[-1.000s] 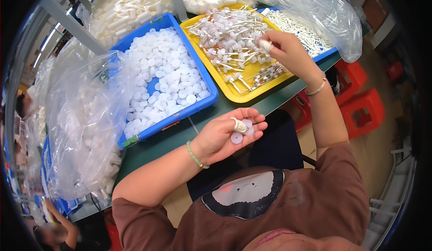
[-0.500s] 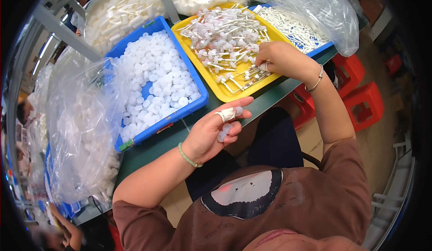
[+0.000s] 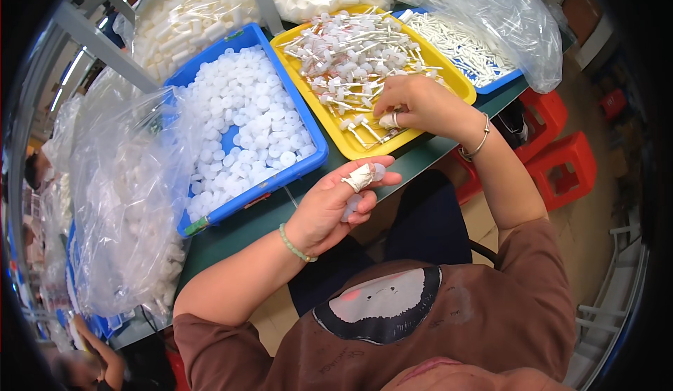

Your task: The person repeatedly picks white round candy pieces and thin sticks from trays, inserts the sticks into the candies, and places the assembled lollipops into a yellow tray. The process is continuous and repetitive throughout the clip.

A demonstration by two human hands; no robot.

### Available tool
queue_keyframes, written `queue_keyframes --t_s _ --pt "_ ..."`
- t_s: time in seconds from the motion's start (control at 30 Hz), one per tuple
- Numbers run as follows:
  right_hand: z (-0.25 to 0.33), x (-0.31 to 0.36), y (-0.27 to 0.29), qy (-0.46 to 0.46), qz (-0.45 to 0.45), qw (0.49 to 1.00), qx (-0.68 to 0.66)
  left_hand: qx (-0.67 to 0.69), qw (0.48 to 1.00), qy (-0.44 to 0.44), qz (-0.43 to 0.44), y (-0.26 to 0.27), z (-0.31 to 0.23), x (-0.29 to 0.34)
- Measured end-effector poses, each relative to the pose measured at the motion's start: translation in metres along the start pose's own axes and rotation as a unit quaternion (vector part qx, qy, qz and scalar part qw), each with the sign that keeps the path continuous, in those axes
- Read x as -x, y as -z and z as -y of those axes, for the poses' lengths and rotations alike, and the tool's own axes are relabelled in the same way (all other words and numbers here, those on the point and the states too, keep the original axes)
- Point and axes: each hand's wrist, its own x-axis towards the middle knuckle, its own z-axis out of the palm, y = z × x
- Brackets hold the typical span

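Observation:
My left hand point(image 3: 324, 207) is held palm up in front of the trays, its fingers curled round a few small translucent plastic discs point(image 3: 379, 172). White tape wraps the left thumb. My right hand point(image 3: 429, 108) reaches into the front of the yellow tray point(image 3: 343, 139). Its thumb and fingertips, also partly taped, are pinched together low among thin rods; what they hold is hidden. A heap of white sticks with translucent discs on them point(image 3: 350, 47) fills most of that tray. Left of it, a blue tray point(image 3: 319, 156) holds many loose discs point(image 3: 242, 97).
Another blue tray point(image 3: 506, 86) of short white sticks point(image 3: 463, 47) stands at the far right, partly under a clear plastic bag point(image 3: 512, 19). Bags of white parts point(image 3: 193, 19) line the back and left. Red stools point(image 3: 561, 170) stand right of the green table point(image 3: 231, 240).
My right hand has moved left and slightly nearer within the yellow tray. My left hand has barely moved, and the discs in it sit a little differently.

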Motion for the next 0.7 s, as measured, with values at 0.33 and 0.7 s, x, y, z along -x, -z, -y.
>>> queue_keyframes --t_s 0.33,0.7 --pt "-0.004 -0.009 -0.006 -0.003 -0.138 0.920 -0.366 0.135 0.990 -0.034 0.027 0.010 0.005 -0.005" --pt "0.074 0.061 -0.044 -0.026 -0.284 0.910 -0.301 0.114 0.991 -0.066 0.025 0.004 0.007 -0.001"
